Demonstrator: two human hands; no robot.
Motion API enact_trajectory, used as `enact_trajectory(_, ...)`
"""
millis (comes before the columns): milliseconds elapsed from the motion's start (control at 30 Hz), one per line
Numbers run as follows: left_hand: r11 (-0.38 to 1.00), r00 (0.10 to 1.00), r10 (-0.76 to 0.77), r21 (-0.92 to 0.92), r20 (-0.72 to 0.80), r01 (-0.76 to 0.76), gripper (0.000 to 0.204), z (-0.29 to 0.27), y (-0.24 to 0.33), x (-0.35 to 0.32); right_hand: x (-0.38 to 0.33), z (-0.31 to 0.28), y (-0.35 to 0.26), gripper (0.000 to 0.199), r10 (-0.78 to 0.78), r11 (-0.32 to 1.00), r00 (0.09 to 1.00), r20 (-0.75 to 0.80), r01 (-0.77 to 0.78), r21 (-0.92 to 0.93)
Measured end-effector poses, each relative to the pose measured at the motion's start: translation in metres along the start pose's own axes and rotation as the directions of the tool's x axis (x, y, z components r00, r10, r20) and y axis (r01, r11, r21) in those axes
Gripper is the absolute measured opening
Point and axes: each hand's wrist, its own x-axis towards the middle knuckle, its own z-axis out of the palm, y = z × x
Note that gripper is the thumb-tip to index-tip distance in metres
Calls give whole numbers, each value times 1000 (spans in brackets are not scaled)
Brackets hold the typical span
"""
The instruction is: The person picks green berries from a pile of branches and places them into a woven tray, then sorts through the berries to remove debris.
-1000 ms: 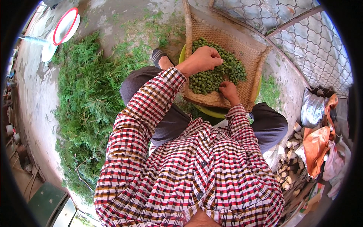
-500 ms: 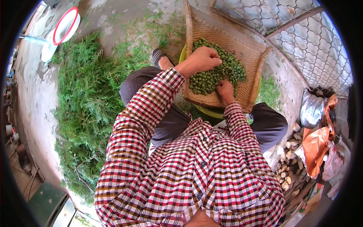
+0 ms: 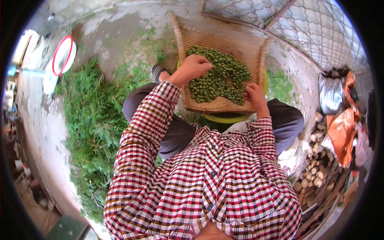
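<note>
In front of me a woven scoop-shaped basket (image 3: 224, 32) rests on a yellow-green basin (image 3: 226, 118). A bed of small, round, knobbly green cones (image 3: 214, 88) covers its middle. My left hand (image 3: 195, 68) hovers over the left part of the cones, fingers pinched together; anything between them is too small to make out. At the lower right of the pile, my right hand (image 3: 255, 96) is closed, its thumb and fingers curled beside the basket's right side. What its fingertips hold, if anything, is hidden.
A large heap of green conifer branches (image 3: 92, 128) lies to my left. Farther left stands a white basin with a red rim (image 3: 64, 56). On the right are chopped firewood (image 3: 316, 172), an orange bag (image 3: 342, 134) and a silvery sack (image 3: 331, 94). A metal lattice (image 3: 320, 36) runs along the far right.
My right hand has drawn back from within the cones toward the basket's right side. My left hand stays pinched above the pile. The whole view has shifted, moving the basket leftward in it.
</note>
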Motion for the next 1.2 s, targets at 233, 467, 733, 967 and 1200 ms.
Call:
enact_trajectory(233, 978, 984, -133, 148, -115, 149, 28, 2, -19, -9, -52, -65, -3, 10, -161, 922, 984, -81, 121, -368)
enact_trajectory(467, 990, 982, -91, 95, -167, 107, 25, 8, -48, -14, -65, -78, 13, 15, -374, 415, 927, 33, 200, -887)
enact_trajectory(733, 971, 962, -49, -236, -270, -17, 26, 17, -50, -47, -82, -111, -28, 13, -528, 742, 845, -85, 410, -531)
enact_trajectory(967, 892, 926, -146, -452, -348, -29, 23, 0, -73, -50, -107, -150, -12, 10, -370, 923, 885, -284, 315, -221)
enact_trajectory(1200, 831, 953, -156, -556, -259, -15, 22, 3, -83, -32, -115, -162, -9, 10, -334, 899, 886, -323, 402, 175)
